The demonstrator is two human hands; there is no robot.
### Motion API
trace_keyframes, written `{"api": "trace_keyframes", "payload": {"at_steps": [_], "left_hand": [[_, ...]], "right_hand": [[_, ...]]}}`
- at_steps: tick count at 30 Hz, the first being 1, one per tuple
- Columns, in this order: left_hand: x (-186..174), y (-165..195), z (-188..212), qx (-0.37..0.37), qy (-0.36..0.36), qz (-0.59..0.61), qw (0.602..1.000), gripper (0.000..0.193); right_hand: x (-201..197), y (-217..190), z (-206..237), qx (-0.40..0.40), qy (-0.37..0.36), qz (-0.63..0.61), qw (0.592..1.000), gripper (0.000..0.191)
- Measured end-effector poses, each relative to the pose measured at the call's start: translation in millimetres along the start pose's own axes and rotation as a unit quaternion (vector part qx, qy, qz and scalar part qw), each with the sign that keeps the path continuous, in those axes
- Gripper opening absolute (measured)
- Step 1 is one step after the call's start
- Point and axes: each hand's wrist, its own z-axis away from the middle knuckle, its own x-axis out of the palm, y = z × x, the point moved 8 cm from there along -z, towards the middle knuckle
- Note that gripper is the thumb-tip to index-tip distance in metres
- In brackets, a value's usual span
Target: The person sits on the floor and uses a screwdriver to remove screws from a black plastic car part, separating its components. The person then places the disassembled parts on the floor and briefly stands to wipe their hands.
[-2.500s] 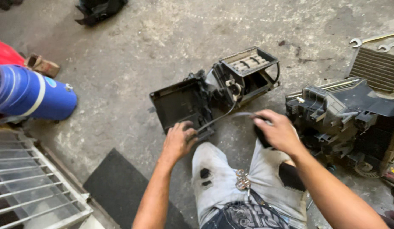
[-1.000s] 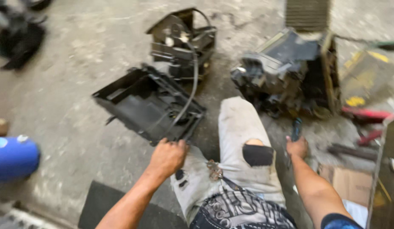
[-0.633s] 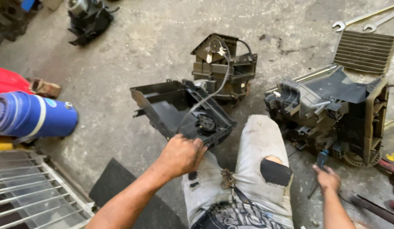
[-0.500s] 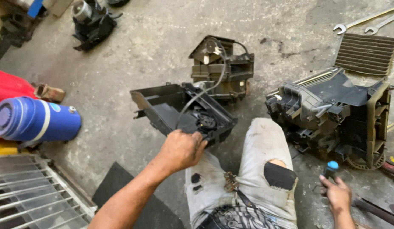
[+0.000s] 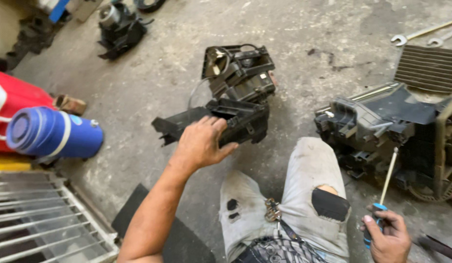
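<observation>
My left hand (image 5: 201, 143) grips the near edge of a black plastic housing (image 5: 235, 122), tilted up on its side on the concrete floor. A second black housing part (image 5: 239, 70) with wires stands just behind it. My right hand (image 5: 387, 236) at the lower right holds a screwdriver (image 5: 384, 190) with a blue handle, its shaft pointing up toward a large black and grey ventilation unit (image 5: 391, 131). My knee in torn grey jeans (image 5: 308, 180) lies between both hands.
A blue cylinder (image 5: 53, 134) lies at the left by a red object (image 5: 12, 102) and a metal grille (image 5: 41, 219). A finned core (image 5: 428, 68) and wrenches (image 5: 420, 35) are at the upper right. Another black part (image 5: 120, 27) sits far left. A black mat (image 5: 172, 238) lies under me.
My left hand has tipped the black housing up onto its edge. My right hand has picked up the blue-handled screwdriver and raised it beside the large unit.
</observation>
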Motion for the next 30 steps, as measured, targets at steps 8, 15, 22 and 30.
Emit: {"api": "trace_keyframes", "payload": {"at_steps": [8, 15, 22, 30], "left_hand": [[-9.1, -56.6, 4.8, -0.099, -0.074, -0.071, 0.990, 0.056], [14.1, 10.8, -1.5, 0.173, -0.059, -0.040, 0.982, 0.072], [11.1, -49.9, -22.0, -0.114, -0.114, -0.068, 0.985, 0.064], [0.6, -101.8, -23.7, -0.248, 0.186, 0.029, 0.950, 0.051]], "right_hand": [[94.9, -81.4, -40.9, -0.063, -0.065, 0.018, 0.996, 0.017], [112.4, -77.4, -44.2, -0.060, -0.069, -0.005, 0.996, 0.014], [106.9, -48.0, -41.4, -0.030, -0.063, -0.026, 0.997, 0.013], [157.4, -70.1, -47.4, 0.004, -0.201, -0.021, 0.979, 0.038]]}}
